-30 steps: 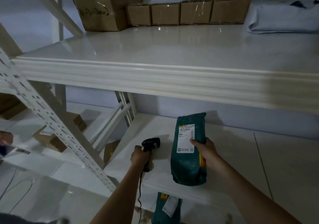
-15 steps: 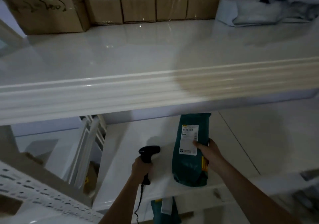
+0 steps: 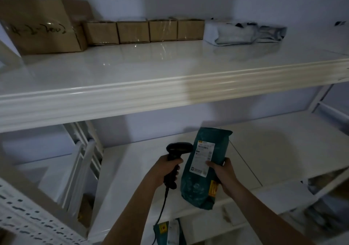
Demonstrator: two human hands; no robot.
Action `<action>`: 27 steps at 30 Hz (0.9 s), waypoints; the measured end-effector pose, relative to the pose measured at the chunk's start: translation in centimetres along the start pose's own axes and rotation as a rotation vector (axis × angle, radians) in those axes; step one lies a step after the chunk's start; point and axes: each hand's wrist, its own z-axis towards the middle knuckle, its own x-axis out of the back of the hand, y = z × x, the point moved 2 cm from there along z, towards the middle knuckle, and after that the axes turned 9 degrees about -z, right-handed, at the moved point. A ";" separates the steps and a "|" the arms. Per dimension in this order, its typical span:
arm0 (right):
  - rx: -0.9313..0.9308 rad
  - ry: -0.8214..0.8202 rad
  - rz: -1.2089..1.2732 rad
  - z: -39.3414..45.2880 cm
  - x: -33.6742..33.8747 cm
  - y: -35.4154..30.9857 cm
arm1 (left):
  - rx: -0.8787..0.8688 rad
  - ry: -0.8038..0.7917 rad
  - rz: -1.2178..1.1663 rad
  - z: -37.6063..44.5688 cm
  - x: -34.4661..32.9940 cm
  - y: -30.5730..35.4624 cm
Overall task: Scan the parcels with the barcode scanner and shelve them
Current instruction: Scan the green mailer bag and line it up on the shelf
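Note:
A teal plastic parcel (image 3: 200, 186) with a white shipping label stands upright over the lower shelf (image 3: 132, 169). My right hand (image 3: 221, 173) grips its right edge, thumb on the label. Just left of it my left hand (image 3: 166, 169) holds the black barcode scanner (image 3: 176, 150) by its handle, the head pointing at the label's barcode. The scanner's cable hangs down below my left hand. Another teal parcel (image 3: 168, 232) shows below the shelf's front edge, partly hidden.
The upper shelf (image 3: 151, 69) carries a large cardboard box (image 3: 41, 27), several small cardboard boxes (image 3: 145, 30) along the back wall and grey bagged parcels (image 3: 243, 32) at the right. A perforated white upright (image 3: 28, 212) crosses the lower left.
The view has swung left and up. Both hands have risen a little, and the scanner head now sits closer to the label on the teal parcel.

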 end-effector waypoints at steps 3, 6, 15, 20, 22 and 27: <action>0.034 0.018 -0.001 -0.8 0.5 -0.1 | -0.077 0.044 0.073 -0.5 -1.7 0.6; 0.070 0.028 0.000 -1.2 0.9 -0.3 | -0.109 0.044 0.168 -0.9 -3.0 0.9; 0.126 0.017 0.019 -1.7 1.2 -0.5 | -0.161 0.042 0.225 -1.8 -4.8 1.5; 0.143 0.002 0.022 -1.8 1.3 -0.5 | -0.167 0.028 0.254 -1.8 -5.1 1.5; 0.149 -0.001 0.018 -1.8 1.4 -0.6 | -0.165 0.027 0.260 -1.9 -5.3 1.5; 0.160 -0.006 0.009 -1.6 1.7 -0.7 | -0.168 0.037 0.246 -2.3 -5.5 1.6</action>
